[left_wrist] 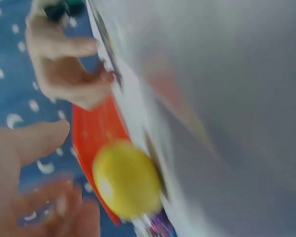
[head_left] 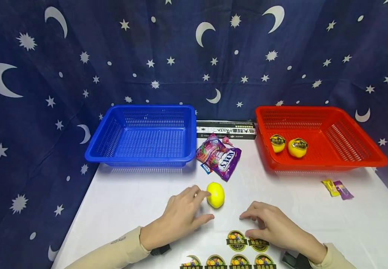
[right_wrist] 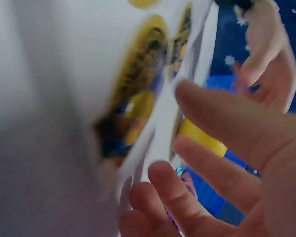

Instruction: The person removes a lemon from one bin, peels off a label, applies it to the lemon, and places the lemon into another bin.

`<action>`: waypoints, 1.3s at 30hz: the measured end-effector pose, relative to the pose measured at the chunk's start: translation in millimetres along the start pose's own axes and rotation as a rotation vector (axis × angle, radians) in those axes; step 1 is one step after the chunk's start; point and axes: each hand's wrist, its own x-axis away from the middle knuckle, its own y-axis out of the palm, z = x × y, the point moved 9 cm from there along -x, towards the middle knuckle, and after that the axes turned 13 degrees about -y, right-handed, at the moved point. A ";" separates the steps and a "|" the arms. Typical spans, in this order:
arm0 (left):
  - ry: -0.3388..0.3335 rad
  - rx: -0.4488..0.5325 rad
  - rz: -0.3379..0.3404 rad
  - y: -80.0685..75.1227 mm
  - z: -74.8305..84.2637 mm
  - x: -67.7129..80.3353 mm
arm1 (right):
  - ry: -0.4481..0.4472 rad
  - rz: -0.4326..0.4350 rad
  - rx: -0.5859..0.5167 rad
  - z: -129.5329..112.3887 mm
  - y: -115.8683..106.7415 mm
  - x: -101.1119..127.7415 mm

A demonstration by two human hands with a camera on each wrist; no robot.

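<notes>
A bare yellow lemon (head_left: 215, 194) lies on the white table (head_left: 130, 198), in front of the candy bags. My left hand (head_left: 206, 205) reaches toward it with fingers extended, the index fingertip touching its left side. In the left wrist view the lemon (left_wrist: 127, 178) sits just past my blurred fingers (left_wrist: 29, 143). My right hand (head_left: 246, 224) rests with relaxed fingers over a sheet of round fruit stickers (head_left: 236, 240) at the table's front edge. The right wrist view shows spread fingers (right_wrist: 222, 123) beside a sticker (right_wrist: 138, 98) and holding nothing.
An empty blue basket (head_left: 140, 107) stands at the back left. At the back right, a red basket (head_left: 318, 164) holds two stickered lemons (head_left: 277, 143) (head_left: 297, 147). Candy bags (head_left: 218, 156) and a black box (head_left: 225, 129) lie between the baskets. Two small candies (head_left: 336, 188) lie at the right.
</notes>
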 end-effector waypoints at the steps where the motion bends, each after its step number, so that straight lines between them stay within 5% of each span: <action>1: 0.064 0.004 -0.006 1.1 10.9 5.3 | 0.005 -0.012 0.000 0.3 1.8 4.2; 6: 0.351 -0.065 -0.160 26.3 61.9 17.6 | -0.028 0.033 0.079 -2.6 6.3 14.5; 12: 0.444 -0.342 -0.175 55.9 83.9 6.9 | -0.055 0.103 0.147 -5.1 5.9 16.7; 17: 0.446 -0.356 -0.227 69.2 85.5 6.2 | -0.070 0.104 0.167 -8.0 6.7 17.5; 27: 0.339 -0.126 -0.293 69.1 82.2 -0.8 | -0.093 0.134 0.206 -11.0 4.3 18.1; 39: 0.214 -0.095 -0.349 73.6 81.2 -4.0 | -0.075 0.130 0.227 -11.6 4.6 18.7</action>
